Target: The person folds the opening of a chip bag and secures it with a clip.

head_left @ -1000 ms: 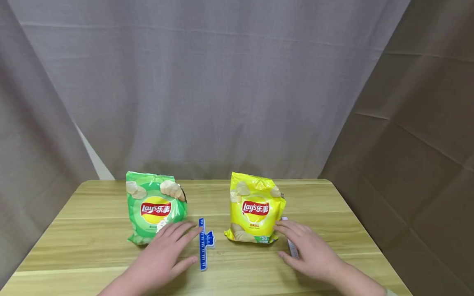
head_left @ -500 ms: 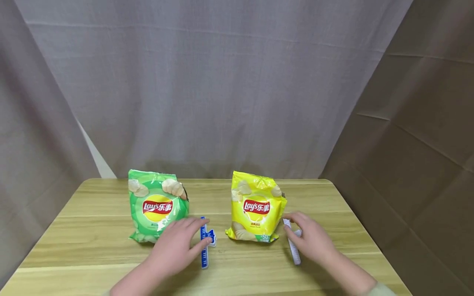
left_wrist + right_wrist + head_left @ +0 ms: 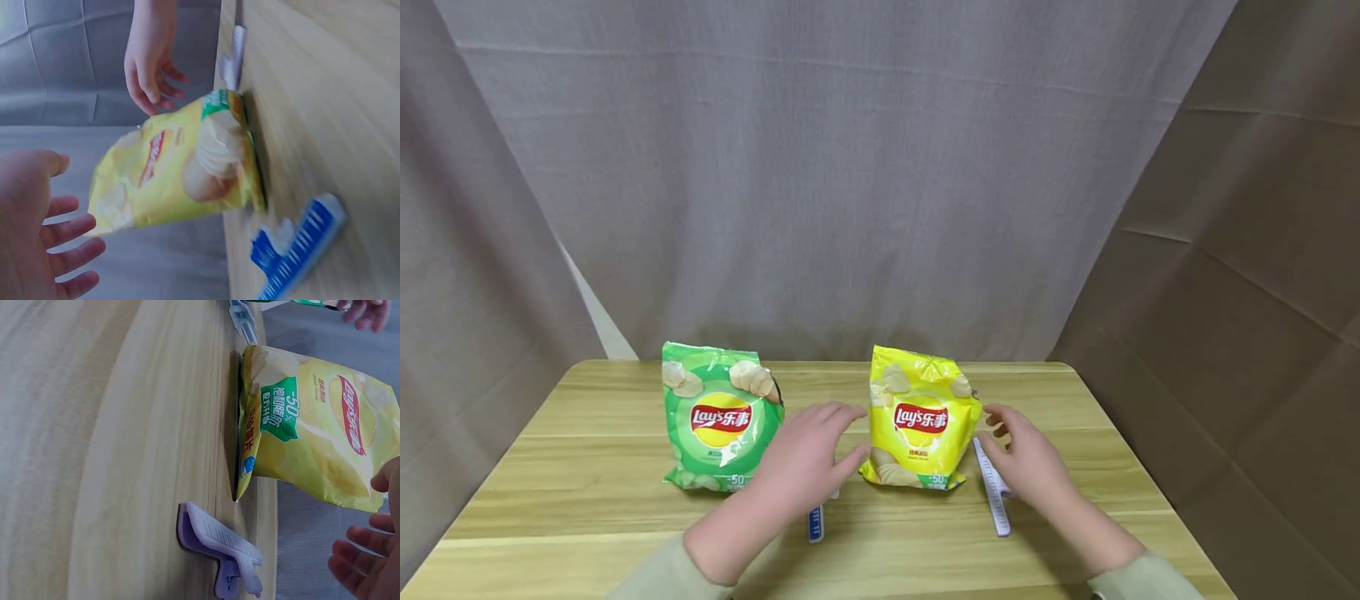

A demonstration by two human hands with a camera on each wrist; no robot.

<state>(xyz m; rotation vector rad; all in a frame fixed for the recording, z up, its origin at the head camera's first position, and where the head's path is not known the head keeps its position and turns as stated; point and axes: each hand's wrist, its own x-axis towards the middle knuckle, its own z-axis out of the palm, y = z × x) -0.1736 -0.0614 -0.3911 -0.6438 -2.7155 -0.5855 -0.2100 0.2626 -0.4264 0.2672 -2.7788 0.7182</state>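
A yellow Lay's chip bag (image 3: 921,417) stands upright on the table between my two hands. My left hand (image 3: 808,450) is at its left side, fingers apart and thumb spread; in the left wrist view these fingers (image 3: 74,230) hold nothing. My right hand (image 3: 1028,458) is at the bag's right side, its fingers loosely bent; in the right wrist view the thumb overlaps the bag's edge, and I cannot tell whether it touches. Under my left hand lies a blue sealing clip (image 3: 816,525), partly hidden. A pale purple sealing clip (image 3: 219,540) lies below my right hand.
A green Lay's chip bag (image 3: 718,417) stands to the left, partly behind my left hand. The wooden table (image 3: 587,517) ends at a grey curtain (image 3: 820,183), and a brown cloth wall (image 3: 1240,333) rises on the right.
My left hand has moved right, from the green bag and over the blue clip to the yellow bag. My right hand has risen off the purple clip's area to the bag's right side.
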